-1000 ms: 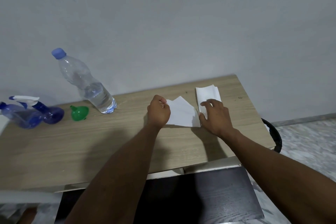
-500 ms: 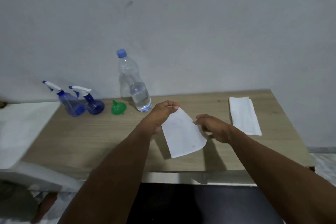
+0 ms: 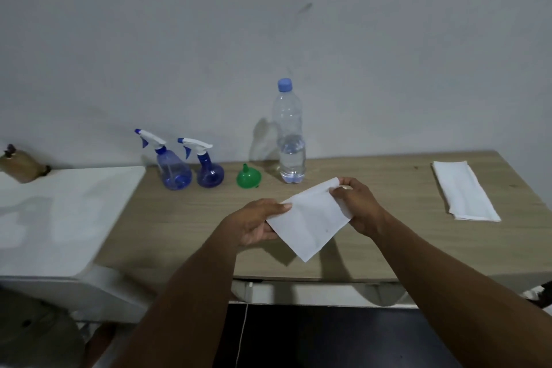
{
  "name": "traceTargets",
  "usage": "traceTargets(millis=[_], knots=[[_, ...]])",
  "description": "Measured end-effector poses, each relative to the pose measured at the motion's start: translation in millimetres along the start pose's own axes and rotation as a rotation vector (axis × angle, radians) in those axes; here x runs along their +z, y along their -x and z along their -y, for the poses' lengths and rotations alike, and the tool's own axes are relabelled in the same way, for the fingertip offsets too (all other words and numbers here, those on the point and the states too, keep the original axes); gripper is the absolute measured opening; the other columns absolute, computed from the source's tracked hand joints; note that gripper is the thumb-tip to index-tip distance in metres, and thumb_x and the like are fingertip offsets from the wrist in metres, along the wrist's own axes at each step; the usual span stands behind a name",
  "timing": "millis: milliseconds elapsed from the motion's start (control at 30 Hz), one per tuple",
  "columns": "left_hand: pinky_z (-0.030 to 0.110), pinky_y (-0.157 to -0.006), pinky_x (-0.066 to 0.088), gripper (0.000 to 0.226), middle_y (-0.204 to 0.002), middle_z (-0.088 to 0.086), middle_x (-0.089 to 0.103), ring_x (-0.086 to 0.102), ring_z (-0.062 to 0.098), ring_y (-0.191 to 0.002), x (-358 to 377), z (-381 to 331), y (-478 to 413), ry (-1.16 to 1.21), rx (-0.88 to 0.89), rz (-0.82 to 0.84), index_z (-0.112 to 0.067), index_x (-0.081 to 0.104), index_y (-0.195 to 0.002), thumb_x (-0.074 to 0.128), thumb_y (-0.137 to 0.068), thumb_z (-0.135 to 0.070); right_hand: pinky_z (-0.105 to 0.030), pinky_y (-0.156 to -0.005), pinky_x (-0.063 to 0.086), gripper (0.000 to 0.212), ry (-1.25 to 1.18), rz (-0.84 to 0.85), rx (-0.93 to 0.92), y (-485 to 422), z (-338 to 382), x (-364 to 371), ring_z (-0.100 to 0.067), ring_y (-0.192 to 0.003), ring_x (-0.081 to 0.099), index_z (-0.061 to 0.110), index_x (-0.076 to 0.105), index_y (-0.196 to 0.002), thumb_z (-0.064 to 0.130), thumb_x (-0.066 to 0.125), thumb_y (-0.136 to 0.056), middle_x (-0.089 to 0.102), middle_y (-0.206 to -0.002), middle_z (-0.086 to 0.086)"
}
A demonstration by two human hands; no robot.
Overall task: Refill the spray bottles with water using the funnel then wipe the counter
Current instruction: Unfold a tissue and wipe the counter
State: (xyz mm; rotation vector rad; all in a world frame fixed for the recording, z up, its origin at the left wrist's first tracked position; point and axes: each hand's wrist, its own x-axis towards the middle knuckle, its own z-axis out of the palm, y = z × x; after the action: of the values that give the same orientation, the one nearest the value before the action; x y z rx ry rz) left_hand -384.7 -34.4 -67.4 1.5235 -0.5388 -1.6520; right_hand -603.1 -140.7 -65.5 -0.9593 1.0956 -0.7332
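Note:
A white paper towel [image 3: 310, 224] hangs above the wooden counter [image 3: 179, 218], held between both my hands. My left hand [image 3: 254, 224] pinches its left corner and my right hand [image 3: 355, 206] pinches its upper right corner. At the back of the counter stand two blue spray bottles [image 3: 173, 169] [image 3: 209, 172] with white triggers. A green funnel [image 3: 248, 178] lies upside down to their right. A clear water bottle [image 3: 289, 140] with a blue cap stands upright beside the funnel, partly filled.
A stack of folded white towels [image 3: 464, 191] lies at the counter's right end. A white surface [image 3: 59, 218] adjoins the counter on the left, with a brown object [image 3: 21, 167] at its back. The wall rises directly behind.
The towel left the counter and now sits lifted between both hands, turned diamond-wise. My view swung left, bringing the spray bottles and white surface into frame.

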Motion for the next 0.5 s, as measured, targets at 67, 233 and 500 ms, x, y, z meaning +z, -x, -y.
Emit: traceTargets(millis=[67, 233, 500], knots=[[0.046, -0.086, 0.059, 0.087, -0.127, 0.017, 0.066, 0.071, 0.031, -0.105, -19, 8, 5, 0.071, -0.018, -0.035, -0.011, 0.04, -0.145, 0.088, -0.072, -0.014, -0.031, -0.059, 0.053, 0.009, 0.005, -0.055, -0.009, 0, -6, 20, -0.026, -0.069, 0.063, 0.009, 0.059, -0.096, 0.003, 0.062, -0.09, 0.067, -0.089, -0.016], [0.042, -0.074, 0.06, 0.07, -0.121, 0.016, 0.067, 0.073, 0.03, -0.096, -51, 17, 18, 0.152, 0.016, -0.158, -0.018, 0.042, -0.143, 0.073, -0.084, 0.001, -0.033, -0.062, 0.052, 0.004, -0.03, -0.099, 0.01, 4, -22, 64, -0.028, -0.075, 0.064, 0.011, 0.06, -0.092, 0.011, 0.061, -0.088, 0.069, -0.093, -0.016], [0.038, -0.075, 0.058, 0.037, -0.11, 0.013, 0.071, 0.069, 0.028, -0.096, -84, 25, 32, 0.15, 0.19, -0.398, -0.02, 0.059, -0.123, 0.07, -0.09, -0.007, -0.037, -0.063, 0.053, 0.02, 0.14, -0.063, -0.035, 12, -20, 87, -0.027, -0.074, 0.063, 0.013, 0.054, -0.104, 0.004, 0.061, -0.088, 0.066, -0.094, -0.015]])
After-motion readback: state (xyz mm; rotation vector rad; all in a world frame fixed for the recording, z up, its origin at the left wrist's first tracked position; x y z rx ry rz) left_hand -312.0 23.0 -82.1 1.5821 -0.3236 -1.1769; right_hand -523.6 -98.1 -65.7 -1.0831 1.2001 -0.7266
